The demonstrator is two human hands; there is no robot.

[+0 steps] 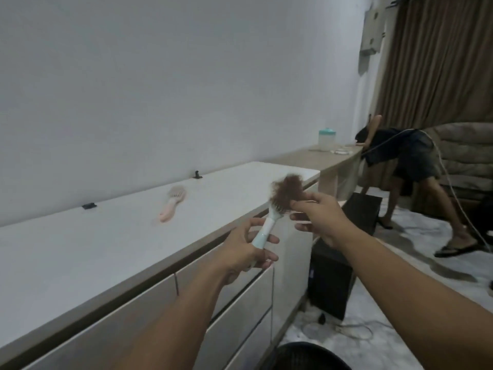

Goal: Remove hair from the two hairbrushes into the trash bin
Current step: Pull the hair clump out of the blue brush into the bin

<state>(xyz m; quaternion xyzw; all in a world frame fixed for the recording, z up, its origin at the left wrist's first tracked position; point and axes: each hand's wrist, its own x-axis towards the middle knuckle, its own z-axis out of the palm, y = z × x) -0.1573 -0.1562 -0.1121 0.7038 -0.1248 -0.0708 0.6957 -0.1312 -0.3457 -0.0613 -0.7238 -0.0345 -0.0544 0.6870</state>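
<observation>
**Hair clump coming off the mint brush, held over the dresser edge**

Left hand wraps the handle of the pale mint plastic hairbrush, fingers closed round it, brush head tilted up and away. Right hand sits at the brush head, thumb and forefinger pinched on the reddish-brown clump of hair; the other fingers are spread loose below. The clump is bunched over the bristles, touching them; can't tell how much is free of them.

Second brush: pink plastic hairbrush with pale bristles, lying flat on the white tabletop of the long drawer unit, well apart from both hands, handle toward the front edge. A small black clip-like item lies left of it near the wall, and a small black hook-like piece at the wall behind.

Black mesh trash bin: only its rim shows at the bottom edge, on the floor below the arms, just beside the drawer unit.

Black box-shaped units stand on the floor past the unit's end. Another person bends over at the far wooden desk, which carries a frosted container with a teal lid.
</observation>
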